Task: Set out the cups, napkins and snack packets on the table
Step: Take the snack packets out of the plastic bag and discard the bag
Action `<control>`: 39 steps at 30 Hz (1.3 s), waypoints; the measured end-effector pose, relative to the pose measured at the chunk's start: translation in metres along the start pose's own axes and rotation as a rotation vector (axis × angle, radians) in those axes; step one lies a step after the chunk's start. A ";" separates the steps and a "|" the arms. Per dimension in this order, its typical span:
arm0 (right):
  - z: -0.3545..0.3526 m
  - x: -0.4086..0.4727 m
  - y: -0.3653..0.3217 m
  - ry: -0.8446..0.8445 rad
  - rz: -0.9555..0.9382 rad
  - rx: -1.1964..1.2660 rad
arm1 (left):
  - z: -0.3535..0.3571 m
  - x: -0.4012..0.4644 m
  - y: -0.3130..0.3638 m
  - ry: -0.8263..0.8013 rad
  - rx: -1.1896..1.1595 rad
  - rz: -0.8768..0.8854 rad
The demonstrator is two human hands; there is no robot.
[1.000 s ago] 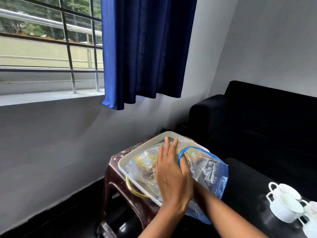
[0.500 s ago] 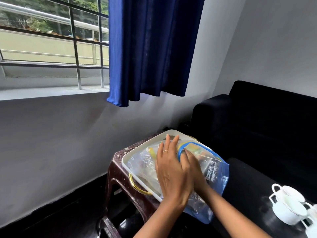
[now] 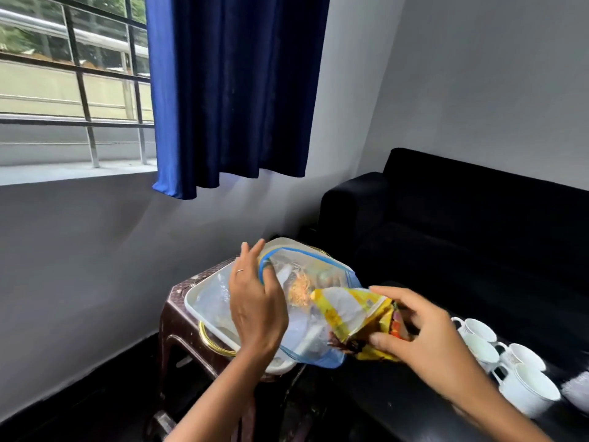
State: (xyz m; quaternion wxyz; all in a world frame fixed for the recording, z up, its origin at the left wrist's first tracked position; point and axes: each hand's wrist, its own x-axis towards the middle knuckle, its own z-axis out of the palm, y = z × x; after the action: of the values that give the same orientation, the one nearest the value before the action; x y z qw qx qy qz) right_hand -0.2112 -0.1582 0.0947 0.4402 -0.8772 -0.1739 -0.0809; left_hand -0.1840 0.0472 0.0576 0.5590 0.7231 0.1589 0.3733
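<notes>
Head view. Your right hand (image 3: 424,339) pinches a yellow snack packet (image 3: 357,317) between thumb and fingers, the packet partly out of the mouth of a clear zip bag (image 3: 306,301) with a blue seal. Right grip: closed on the packet. Your left hand (image 3: 255,304) rests against the bag's near side, thumb hooked at the blue rim and fingers mostly straight; it appears to brace the bag, not clutch it. More packets show faintly inside; their number cannot be told.

The bag lies in a white tray (image 3: 204,301) with a gold handle, on a brown stool (image 3: 178,317) beside a black sofa (image 3: 478,224). The dark bench (image 3: 398,406) sits just right of the stool. Four white cups (image 3: 497,355) stand clustered near its right edge. A pale object at the far right edge may be napkins; too cropped to say.

Judgement: the step is drawing out the first packet. To do it well, keep your left thumb holding the mouth wide and the bag pinned in the tray, so the bag does not drag along. Pull the packet along the line of the opening, not upward. Hold it by its crimped end; the contents are likely brittle. Set it on open bench, apart from the cups, so your sleeve does not knock a handle.
</notes>
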 end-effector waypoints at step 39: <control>0.121 0.058 0.016 -0.078 0.012 0.091 | -0.014 0.023 0.008 0.467 -0.435 -0.146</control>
State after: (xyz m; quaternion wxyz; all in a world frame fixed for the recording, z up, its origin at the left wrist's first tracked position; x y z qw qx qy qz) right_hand -0.1529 -0.0563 0.0273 0.4730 -0.8598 -0.1891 -0.0357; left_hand -0.1802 0.0686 0.0749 0.6742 0.4684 0.2507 0.5130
